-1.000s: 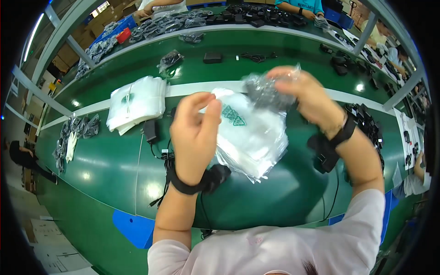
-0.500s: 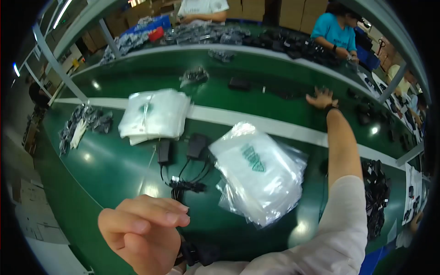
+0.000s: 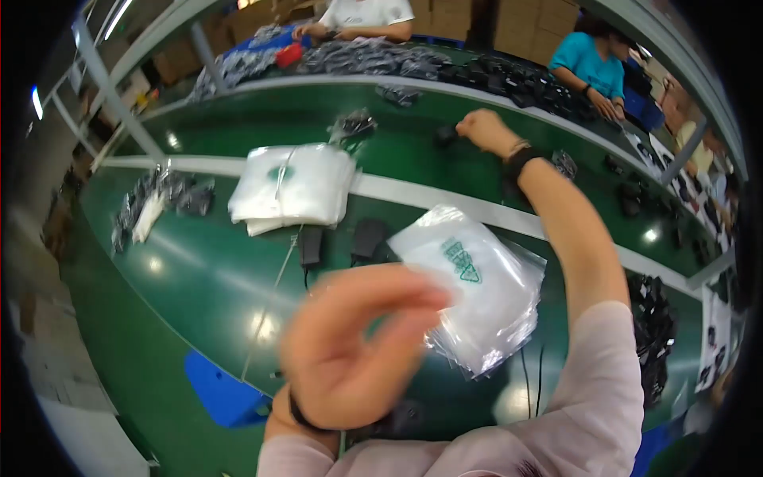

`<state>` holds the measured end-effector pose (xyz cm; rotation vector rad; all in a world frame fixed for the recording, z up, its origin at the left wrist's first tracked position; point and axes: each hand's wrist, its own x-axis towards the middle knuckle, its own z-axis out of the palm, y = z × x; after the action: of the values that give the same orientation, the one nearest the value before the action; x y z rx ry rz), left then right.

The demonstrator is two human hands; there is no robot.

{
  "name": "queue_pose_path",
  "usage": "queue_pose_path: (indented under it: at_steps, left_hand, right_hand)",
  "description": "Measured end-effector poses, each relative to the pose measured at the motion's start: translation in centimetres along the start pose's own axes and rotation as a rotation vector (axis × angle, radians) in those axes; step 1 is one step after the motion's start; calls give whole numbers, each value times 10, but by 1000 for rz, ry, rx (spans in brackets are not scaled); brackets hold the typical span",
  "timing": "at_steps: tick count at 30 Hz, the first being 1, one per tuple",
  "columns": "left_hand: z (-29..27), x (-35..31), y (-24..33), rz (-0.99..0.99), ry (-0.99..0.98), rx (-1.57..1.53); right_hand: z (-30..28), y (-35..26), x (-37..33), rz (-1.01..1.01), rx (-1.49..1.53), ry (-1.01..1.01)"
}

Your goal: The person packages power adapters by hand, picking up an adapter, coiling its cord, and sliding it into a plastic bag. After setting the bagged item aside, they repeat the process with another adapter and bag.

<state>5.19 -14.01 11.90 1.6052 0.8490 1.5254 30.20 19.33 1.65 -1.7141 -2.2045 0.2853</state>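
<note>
My right hand (image 3: 489,133) reaches out over the far strip of the green bench. Its fingers are closed on the near end of a black power adapter (image 3: 446,137). My left hand (image 3: 350,342) hovers over the near bench, blurred; its fingers are curved with a gap to the thumb, and nothing shows in them. Beyond it, two more black power adapters (image 3: 368,239) lie side by side, their cords mostly hidden by this hand. A loose pile of clear plastic bags with green print (image 3: 493,306) lies right of my left hand. Farther back sits a tied stack of similar bags (image 3: 290,191).
Bagged black items (image 3: 354,123) lie on the far strip. A white rail (image 3: 445,195) crosses the bench. Dark plastic-wrapped pieces (image 3: 171,199) lie at left, black bundles (image 3: 653,334) at right. A blue bin (image 3: 222,389) stands below the edge. Two people work opposite.
My right hand has moved left along the far strip and closed on the adapter. My left hand has risen and shifted right toward the loose bags. The view has shifted slightly.
</note>
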Motion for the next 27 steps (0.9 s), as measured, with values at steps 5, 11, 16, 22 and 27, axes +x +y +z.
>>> queue_pose_path:
  at_steps: [5,11,16,22,27]
  left_hand:
    - [23,6,-12,304,-374,23]
    - [1,-21,34,276,-494,267]
    - [2,-35,44,571,-534,507]
    - [25,-35,5,47,-467,284]
    - [57,2,-62,-738,-197,-1390]
  right_hand:
    - [-112,-66,-67,-185,219,-69]
    - [-149,-140,-186,-62,580,-39]
    - [-147,-137,-251,-113,831,-2]
    - [-145,-151,-290,-283,853,-95]
    - [-134,-137,-319,-388,880,-279]
